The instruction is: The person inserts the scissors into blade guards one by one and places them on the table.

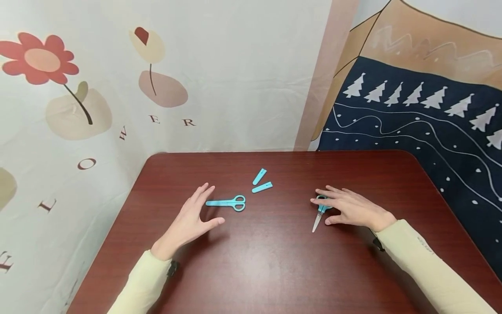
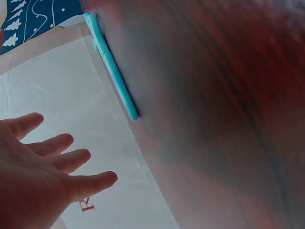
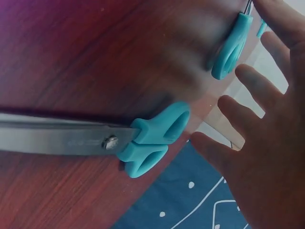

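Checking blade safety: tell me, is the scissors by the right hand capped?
No, the scissors by the right hand shows its bare steel blade.

Both forearms, in pale yellow sleeves, reach forward from the near corners, wrists angled inward. The left hand is held edge-on, fingers straight and together, thumb spread wide. The right hand lies palm down, fingers extended and slightly fanned.
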Motion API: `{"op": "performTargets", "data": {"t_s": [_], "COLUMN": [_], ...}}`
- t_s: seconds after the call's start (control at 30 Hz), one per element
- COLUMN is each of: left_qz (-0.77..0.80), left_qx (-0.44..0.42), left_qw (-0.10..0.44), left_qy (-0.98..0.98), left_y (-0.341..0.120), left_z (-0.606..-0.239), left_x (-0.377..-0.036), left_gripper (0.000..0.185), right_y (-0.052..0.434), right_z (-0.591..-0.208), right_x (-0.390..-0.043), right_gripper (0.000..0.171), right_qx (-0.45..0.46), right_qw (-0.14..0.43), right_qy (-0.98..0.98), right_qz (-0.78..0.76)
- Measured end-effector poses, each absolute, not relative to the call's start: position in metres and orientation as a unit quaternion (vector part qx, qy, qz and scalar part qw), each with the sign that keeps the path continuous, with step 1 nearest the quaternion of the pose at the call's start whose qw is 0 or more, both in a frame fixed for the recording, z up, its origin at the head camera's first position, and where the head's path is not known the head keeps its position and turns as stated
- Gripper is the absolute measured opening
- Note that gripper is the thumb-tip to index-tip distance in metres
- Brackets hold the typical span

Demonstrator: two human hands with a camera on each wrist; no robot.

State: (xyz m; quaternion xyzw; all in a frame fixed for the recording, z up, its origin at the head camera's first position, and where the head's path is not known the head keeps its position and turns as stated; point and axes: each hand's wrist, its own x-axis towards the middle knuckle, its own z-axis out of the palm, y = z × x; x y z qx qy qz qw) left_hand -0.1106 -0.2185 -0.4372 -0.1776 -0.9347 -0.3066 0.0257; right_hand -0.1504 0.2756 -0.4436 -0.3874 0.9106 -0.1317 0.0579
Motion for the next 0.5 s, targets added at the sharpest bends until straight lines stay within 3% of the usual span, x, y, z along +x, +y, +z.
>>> {"op": "performTargets", "data": {"t_s": [0.5], "left_qz": [-0.279], "left_qx": [-0.184], "left_qw": [0.019], "left_qy": [-0.942], "left_y": [-0.2106], "left_z": [-0.4395], "left_x": [-0.1049], "left_gripper": [0.1], "right_y": [0.2701], "right_z": [-0.4425], "right_x": [-0.1533], "right_gripper": [0.031], "right_qx": [-0.396], "right_qw": [0.034], "right_qy": [0.907], "right_qz": [-0.142]}}
